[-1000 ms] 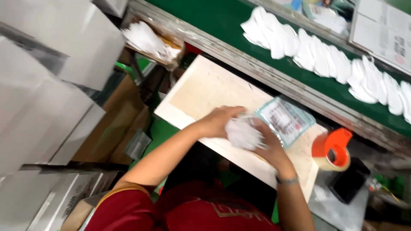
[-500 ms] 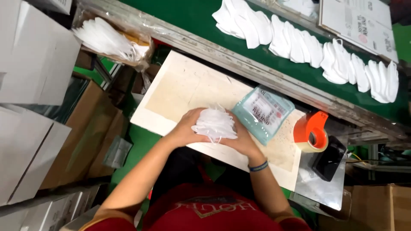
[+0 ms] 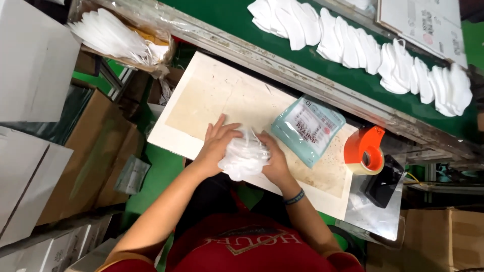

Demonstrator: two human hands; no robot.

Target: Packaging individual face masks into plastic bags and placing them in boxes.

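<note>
A small stack of white masks (image 3: 245,157) is being squeezed together between both hands at the near edge of the pale work board (image 3: 222,95). The left hand (image 3: 218,143) is being pressed against the stack's left side with the fingers stretched out and closed against it, while the right hand (image 3: 275,162) is being curled around the stack's right side, its fingertips mostly hidden behind the masks. The stack is being held just above or on the board; which of the two cannot be told. Just beside the right hand, toward the board's right end, a filled teal packet (image 3: 307,129) is lying flat, so one pack appears to be finished already. Beyond the board's far edge, many loose white masks (image 3: 363,48) are lying in a row on the green belt (image 3: 242,20), and more are being kept in a carton (image 3: 118,38) off the far left corner, so much appears to be left. An orange tape dispenser (image 3: 364,150) is standing past the right end.
</note>
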